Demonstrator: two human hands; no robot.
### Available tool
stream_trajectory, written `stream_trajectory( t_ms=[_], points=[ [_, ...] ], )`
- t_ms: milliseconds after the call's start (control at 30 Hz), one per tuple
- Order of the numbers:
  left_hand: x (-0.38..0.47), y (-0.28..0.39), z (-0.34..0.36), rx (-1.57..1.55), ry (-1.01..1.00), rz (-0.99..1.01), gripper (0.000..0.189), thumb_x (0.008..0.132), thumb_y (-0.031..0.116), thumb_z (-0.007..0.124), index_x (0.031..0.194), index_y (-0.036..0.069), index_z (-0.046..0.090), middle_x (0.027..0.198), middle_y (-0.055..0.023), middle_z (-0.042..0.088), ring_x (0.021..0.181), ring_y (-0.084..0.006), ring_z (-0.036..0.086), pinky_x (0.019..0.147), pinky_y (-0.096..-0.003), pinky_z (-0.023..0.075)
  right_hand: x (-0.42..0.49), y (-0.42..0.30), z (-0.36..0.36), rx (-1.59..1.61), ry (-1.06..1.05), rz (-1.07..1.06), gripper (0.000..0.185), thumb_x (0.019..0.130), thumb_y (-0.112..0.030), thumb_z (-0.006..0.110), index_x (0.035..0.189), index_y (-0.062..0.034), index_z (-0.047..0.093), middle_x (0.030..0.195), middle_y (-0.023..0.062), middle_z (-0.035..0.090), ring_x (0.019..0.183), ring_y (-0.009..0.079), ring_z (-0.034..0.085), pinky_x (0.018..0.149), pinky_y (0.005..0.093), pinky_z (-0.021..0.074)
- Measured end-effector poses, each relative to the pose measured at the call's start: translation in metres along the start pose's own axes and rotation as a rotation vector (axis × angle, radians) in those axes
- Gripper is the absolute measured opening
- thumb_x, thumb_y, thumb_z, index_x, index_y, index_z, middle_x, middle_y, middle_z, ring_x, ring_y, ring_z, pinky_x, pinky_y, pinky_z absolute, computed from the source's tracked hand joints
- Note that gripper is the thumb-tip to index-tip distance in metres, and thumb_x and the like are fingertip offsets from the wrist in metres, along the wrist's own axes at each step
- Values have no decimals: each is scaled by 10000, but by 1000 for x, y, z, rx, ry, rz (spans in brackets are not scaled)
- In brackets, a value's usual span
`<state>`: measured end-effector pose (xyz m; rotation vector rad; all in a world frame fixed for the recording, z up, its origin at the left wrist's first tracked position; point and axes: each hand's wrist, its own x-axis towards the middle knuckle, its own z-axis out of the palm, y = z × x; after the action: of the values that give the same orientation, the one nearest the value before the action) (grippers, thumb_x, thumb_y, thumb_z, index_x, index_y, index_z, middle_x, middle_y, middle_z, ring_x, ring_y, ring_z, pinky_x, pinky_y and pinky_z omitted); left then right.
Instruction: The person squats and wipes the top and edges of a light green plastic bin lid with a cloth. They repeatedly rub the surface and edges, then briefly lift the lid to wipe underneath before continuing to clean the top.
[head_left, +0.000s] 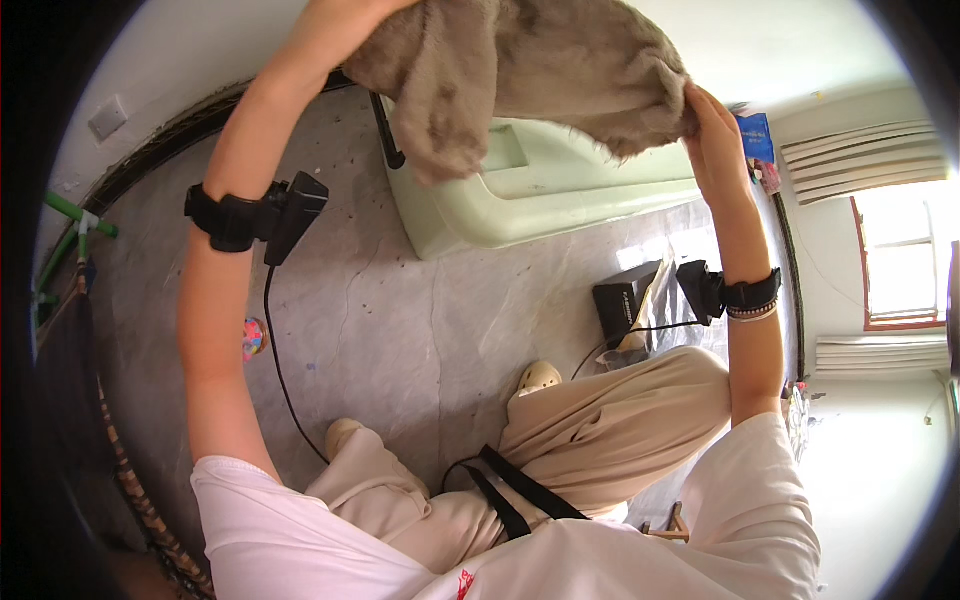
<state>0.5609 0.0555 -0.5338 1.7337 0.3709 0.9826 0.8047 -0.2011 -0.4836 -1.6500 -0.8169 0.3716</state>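
Observation:
A brown-grey furry cloth (570, 67) is held up across the top of the view, hanging in folds. My right hand (712, 135) grips its right edge between thumb and fingers. At the upper left edge my left hand (375, 7) reaches the cloth's other end; its fingers lie outside the picture or behind the fur, so its grip cannot be made out. Behind and below the cloth stands a pale green plastic piece (495, 217) with a rounded edge, on the grey floor. Black straps with small devices and cables sit on both forearms.
A black box (622, 300) stands on the floor near my bent knee, beside clear plastic wrapping. At left are green tubes (75, 214) and a dark cloth (67, 375). A small colourful round thing (255, 337) lies by my left arm. A curtained window (900, 247) is at right.

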Motion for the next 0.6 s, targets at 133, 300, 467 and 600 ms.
stream_trajectory(
  t_ms=[133, 300, 467, 600],
  points=[
    [6, 7, -9, 30, -4, 17, 211, 938, 75, 602, 1112, -45, 595, 999, -104, 665, 916, -167, 617, 823, -302, 504, 11, -4, -13, 68, 64, -43, 326, 1025, -242, 517, 1183, 22, 626, 1063, 36, 636, 936, 88, 564, 835, 245, 446],
    [4, 22, -9, 300, -188, -65, 220, 968, 151, 588, 1059, -46, 621, 959, -86, 678, 856, -143, 607, 755, -298, 496, 15, 0, -8, -98, 107, -56, 316, 1031, -230, 500, 1177, 16, 634, 1023, 37, 650, 893, 94, 580, 781, 263, 481],
    [-5, 27, -11, -210, -339, -421, 321, 969, 213, 572, 1126, -61, 631, 997, -89, 681, 827, -142, 630, 764, -285, 517, 15, 0, -12, 35, 22, 67, 347, 1009, -252, 524, 1206, 17, 621, 1109, 91, 667, 984, 148, 625, 840, 285, 522],
    [-7, 18, -23, -560, -524, -495, 338, 952, 188, 589, 1184, -59, 594, 1117, -132, 643, 1015, -191, 613, 869, -299, 512, 25, -3, -30, 86, -153, 219, 344, 1001, -233, 519, 1211, 24, 611, 1123, 114, 662, 956, 169, 641, 835, 299, 538]
  ],
)
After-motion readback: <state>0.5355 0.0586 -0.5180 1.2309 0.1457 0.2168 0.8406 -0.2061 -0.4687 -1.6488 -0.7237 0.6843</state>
